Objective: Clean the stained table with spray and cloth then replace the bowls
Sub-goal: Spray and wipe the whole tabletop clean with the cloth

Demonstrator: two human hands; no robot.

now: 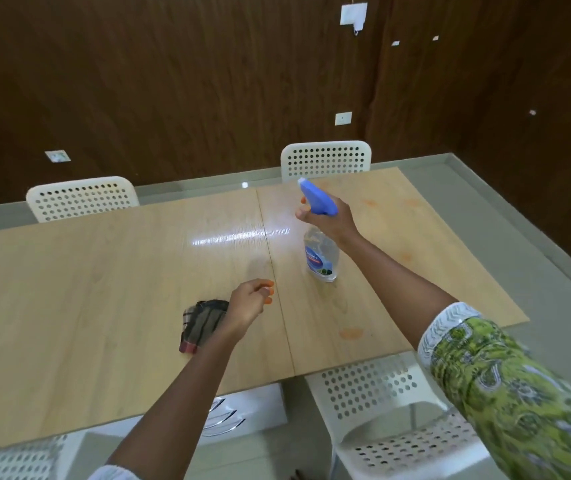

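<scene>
Right hand (332,220): grip clenched around the neck of the spray bottle (321,252), held over the desk (104,289). Left hand (247,303): grip loosely curled, empty, just above the cloth (202,323). Orange stains (350,333) on the desk.

**What I can't make out from here**

My right hand (329,216) wraps the neck of the spray bottle (321,252), so the trigger and my fingers on it are mostly covered; only one fingertip peeks out. The bottle's label is too small to read. My left hand (249,303) and forearm lie over one edge of the checked cloth (201,323), so its full shape is hidden. My left sleeve is cut off at the bottom edge, and my right sleeve (505,393) is blurred and runs out at the corner. Under the table (69,289) edge, some curved metal thing (223,419) is half hidden; I can't tell what it is.
</scene>
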